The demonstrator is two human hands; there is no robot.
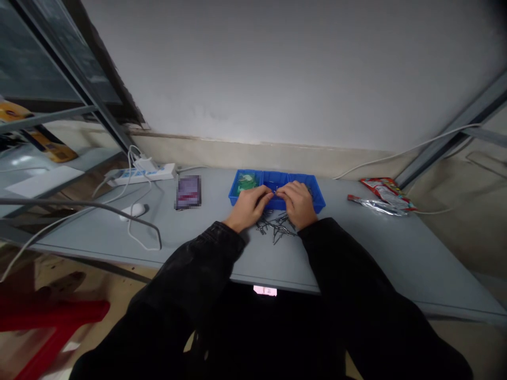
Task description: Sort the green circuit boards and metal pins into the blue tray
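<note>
The person's left hand (247, 208) and right hand (298, 205) curl inward, both partly closed, with the fingertips meeting around a thin metal piece (274, 193) above the middle compartment of a blue moulded-plastic compartment tray (317, 202); it is too small to tell which hand grips it. Black, faintly creased sleeves (348, 274) run back from both wrists. In the tray's left compartment lies a green printed circuit board (246, 182). Just near the tray, a loose tangle of slender grey metal parts (275, 229) lies on the smooth grey table (368, 253), directly below the hands. To the left stand a rounded white computer mouse (133, 211) and a dark rectangular card (188, 192), its print blurred beyond reading, with a white power strip (142, 175) farther back. To the right lie a crumpled silver foil packet (376, 206) and a glossy red-printed packet (386, 190), its lettering too small to read. A thin white cable (407, 152) runs along the far right edge.
</note>
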